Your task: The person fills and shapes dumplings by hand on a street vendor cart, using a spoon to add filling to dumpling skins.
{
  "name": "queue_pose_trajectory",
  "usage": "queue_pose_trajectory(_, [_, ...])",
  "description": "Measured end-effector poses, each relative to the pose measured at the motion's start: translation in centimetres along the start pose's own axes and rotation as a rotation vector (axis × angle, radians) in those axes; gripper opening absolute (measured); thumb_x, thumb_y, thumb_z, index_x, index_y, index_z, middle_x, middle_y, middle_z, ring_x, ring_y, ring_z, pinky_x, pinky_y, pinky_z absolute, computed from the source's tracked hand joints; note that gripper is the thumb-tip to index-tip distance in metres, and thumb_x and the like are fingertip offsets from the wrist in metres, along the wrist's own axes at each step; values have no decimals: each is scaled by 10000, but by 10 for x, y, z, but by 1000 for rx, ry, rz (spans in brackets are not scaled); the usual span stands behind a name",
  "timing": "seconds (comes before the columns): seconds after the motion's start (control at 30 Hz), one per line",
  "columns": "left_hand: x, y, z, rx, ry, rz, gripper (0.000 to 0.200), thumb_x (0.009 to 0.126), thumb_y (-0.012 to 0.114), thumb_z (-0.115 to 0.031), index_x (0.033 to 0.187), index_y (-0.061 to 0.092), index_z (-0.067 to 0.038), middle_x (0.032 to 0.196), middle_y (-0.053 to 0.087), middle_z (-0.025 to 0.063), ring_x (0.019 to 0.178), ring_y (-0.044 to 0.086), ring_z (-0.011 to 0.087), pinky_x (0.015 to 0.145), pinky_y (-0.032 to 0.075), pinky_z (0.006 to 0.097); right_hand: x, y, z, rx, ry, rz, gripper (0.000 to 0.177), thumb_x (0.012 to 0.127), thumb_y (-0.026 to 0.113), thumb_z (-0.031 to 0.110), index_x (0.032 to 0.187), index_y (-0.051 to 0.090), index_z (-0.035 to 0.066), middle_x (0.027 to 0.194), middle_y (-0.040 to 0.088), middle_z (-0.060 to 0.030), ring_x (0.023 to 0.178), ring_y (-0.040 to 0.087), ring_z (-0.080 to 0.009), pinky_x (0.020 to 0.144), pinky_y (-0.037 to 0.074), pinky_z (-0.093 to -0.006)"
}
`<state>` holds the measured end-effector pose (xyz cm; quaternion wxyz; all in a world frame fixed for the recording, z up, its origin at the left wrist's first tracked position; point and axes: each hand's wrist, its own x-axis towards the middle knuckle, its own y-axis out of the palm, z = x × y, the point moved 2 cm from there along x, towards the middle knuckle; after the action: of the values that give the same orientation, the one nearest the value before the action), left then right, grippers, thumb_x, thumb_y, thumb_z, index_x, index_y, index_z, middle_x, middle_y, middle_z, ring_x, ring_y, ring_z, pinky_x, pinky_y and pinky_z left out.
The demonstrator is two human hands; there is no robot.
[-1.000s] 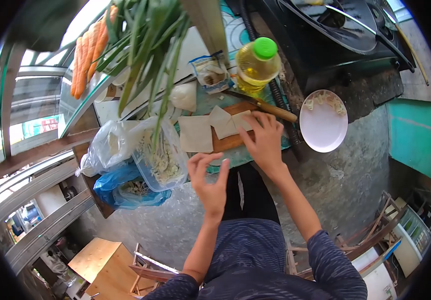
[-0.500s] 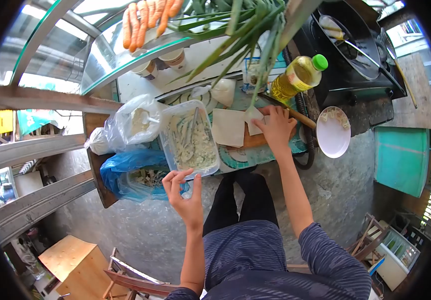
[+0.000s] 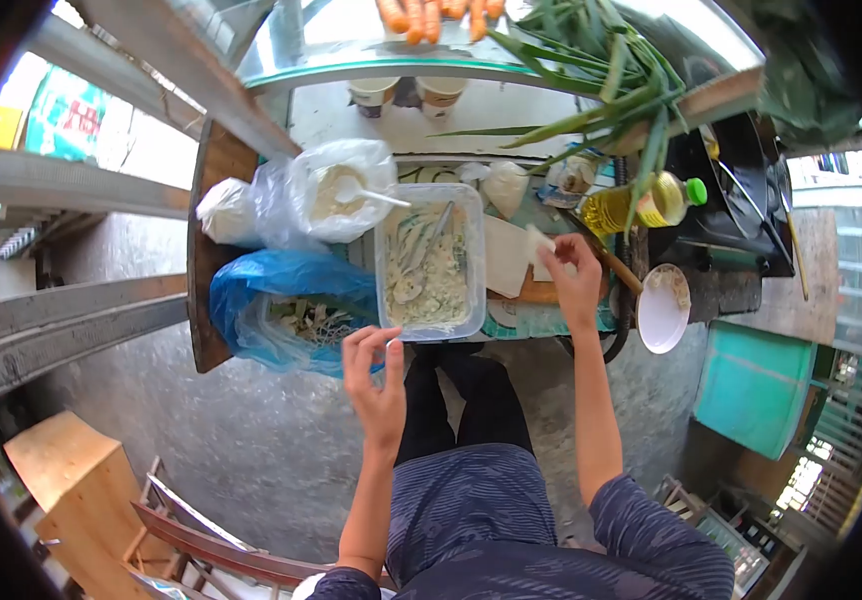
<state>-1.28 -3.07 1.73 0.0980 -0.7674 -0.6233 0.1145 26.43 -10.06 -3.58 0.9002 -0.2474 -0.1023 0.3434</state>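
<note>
My right hand (image 3: 573, 275) pinches the edge of a thin pale wrapper (image 3: 539, 246), lifted over a wooden board (image 3: 541, 291). Beside it on the board lies a stack of square wrappers (image 3: 504, 258). My left hand (image 3: 374, 385) hovers in front of the plastic tub's near left corner, fingers curled and apart, holding nothing. The clear tub (image 3: 478, 255) contains a pale, green-flecked mixture with a metal spoon (image 3: 423, 262) in it. To the right of my right hand are a wooden handle (image 3: 619, 268) and a white plate (image 3: 663, 312) with some food scraps.
Left of the tub are a bag of white powder (image 3: 336, 195) with a white spoon and a blue bag (image 3: 241, 300) of vegetable scraps. An oil bottle (image 3: 641, 204) lies tilted near the black stove (image 3: 716, 225). Green leaves (image 3: 641, 95) and carrots (image 3: 431, 18) rest on the glass shelf.
The view has turned and shifted. My right hand now has a wrapper raised from the board, where before it was reaching down at the wrappers. My left hand remains empty near the tub.
</note>
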Motion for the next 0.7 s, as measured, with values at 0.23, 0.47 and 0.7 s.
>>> queue_pose_trajectory(0.23, [4, 22, 18, -536, -391, 192, 279, 885, 642, -134, 1117, 638, 20, 997, 664, 83, 860, 623, 122, 760, 471, 215, -34, 53, 112, 142, -119, 813, 150, 800, 692, 138, 886, 636, 29, 811, 638, -55, 762, 572, -153, 714, 449, -265])
queue_pose_trajectory(0.47, [3, -6, 50, -741, -682, -13, 239, 927, 591, -210, 1008, 638, 9, 889, 658, 48, 784, 648, 125, 718, 540, 264, 15, 99, 96, -631, -764, 493, 107, 769, 653, 147, 851, 679, 83, 962, 595, -41, 974, 515, -211, 802, 411, -342])
queue_pose_trajectory(0.7, [-4, -21, 57, -806, -775, -50, 259, 905, 621, -194, 1068, 601, 5, 928, 664, 64, 819, 656, 135, 720, 541, 256, 38, 136, 68, -1085, -1052, 572, 72, 715, 618, 132, 761, 663, 100, 1031, 559, -83, 1061, 463, -239, 827, 370, -355])
